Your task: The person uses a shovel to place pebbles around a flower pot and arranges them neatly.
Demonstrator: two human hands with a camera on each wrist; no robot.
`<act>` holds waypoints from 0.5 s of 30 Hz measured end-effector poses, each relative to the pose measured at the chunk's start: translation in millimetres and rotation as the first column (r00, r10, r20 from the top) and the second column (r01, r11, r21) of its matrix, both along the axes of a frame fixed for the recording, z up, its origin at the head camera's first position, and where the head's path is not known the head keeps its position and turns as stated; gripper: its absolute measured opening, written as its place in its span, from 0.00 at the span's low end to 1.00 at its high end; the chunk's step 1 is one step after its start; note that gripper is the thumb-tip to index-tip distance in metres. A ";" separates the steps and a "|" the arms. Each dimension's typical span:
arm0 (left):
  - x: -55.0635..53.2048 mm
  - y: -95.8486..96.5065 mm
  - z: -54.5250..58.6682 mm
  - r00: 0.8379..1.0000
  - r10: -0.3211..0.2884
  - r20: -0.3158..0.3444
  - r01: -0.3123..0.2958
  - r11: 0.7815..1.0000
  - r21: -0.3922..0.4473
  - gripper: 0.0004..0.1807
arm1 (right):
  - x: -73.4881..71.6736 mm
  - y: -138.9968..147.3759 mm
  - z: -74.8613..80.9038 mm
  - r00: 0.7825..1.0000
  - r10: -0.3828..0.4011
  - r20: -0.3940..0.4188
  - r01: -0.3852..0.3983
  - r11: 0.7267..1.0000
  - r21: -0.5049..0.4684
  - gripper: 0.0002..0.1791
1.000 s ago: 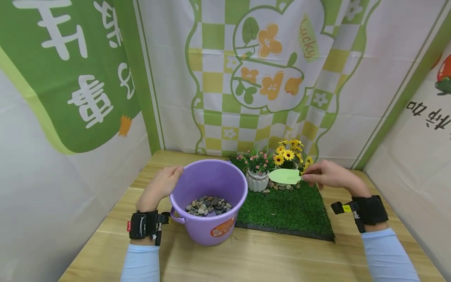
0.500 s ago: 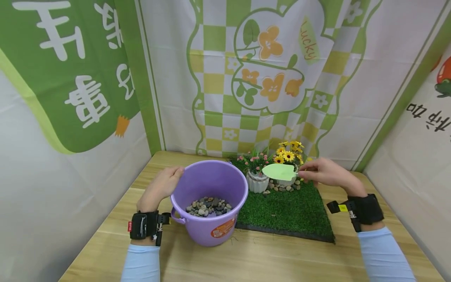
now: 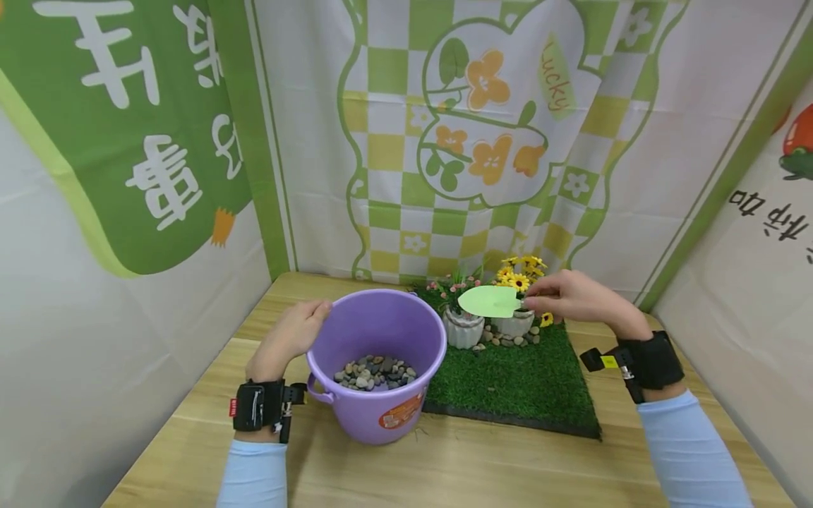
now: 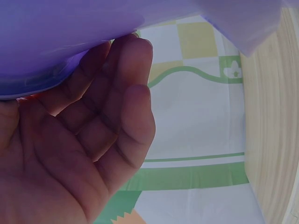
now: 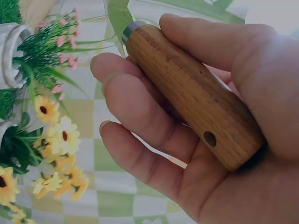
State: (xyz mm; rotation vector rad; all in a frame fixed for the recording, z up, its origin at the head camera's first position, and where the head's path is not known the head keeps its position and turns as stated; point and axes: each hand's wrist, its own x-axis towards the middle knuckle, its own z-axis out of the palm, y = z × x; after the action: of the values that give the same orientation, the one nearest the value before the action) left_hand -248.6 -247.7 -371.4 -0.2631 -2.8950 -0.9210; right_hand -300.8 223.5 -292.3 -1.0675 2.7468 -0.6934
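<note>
In the head view, my left hand (image 3: 288,339) grips the rim of a purple bucket (image 3: 356,410) at its left side. Grey and tan pebbles (image 3: 375,372) cover part of the bucket's bottom. The left wrist view shows curled fingers (image 4: 135,112) against the bucket's outer wall (image 4: 70,37). My right hand (image 3: 574,296) holds a garden trowel (image 3: 488,301) up in the air, its light green blade pointing left. Seen from the right wrist, the fingers and thumb wrap the trowel's wooden handle (image 5: 191,93). The blade carries nothing and overlaps the flowerpots in the head view.
A white pot with pink flowers (image 3: 462,330) and another with yellow flowers (image 3: 514,326) stand at the back of an artificial grass mat (image 3: 521,381). Several stones (image 3: 508,340) lie around them. All rest on a wooden table (image 3: 470,466), with printed cloth (image 3: 305,155) behind.
My right hand has moved left and slightly up with the trowel, bringing the blade from beside the pots to in front of the pink flowers. My left hand and the bucket stay put.
</note>
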 end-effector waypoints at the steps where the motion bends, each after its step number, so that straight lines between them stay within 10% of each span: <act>1: 0.1 -0.3 0.2 1.000 -0.003 -0.003 0.003 1.000 -0.006 0.30 | 0.0 -1.6 2.2 1.000 0.007 -0.007 -0.007 1.000 0.002 0.20; 15: 0.4 -0.8 1.0 1.000 0.005 0.014 -0.005 1.000 -0.002 0.31 | 2.4 -28.5 36.0 0.996 0.084 -0.042 -0.081 0.994 0.078 0.16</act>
State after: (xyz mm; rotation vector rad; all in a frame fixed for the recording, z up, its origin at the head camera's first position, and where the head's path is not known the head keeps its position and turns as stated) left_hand -248.2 -248.5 -370.4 -0.2499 -2.9076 -0.9233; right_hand -298.4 194.9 -256.2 -1.1859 2.7243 -0.5547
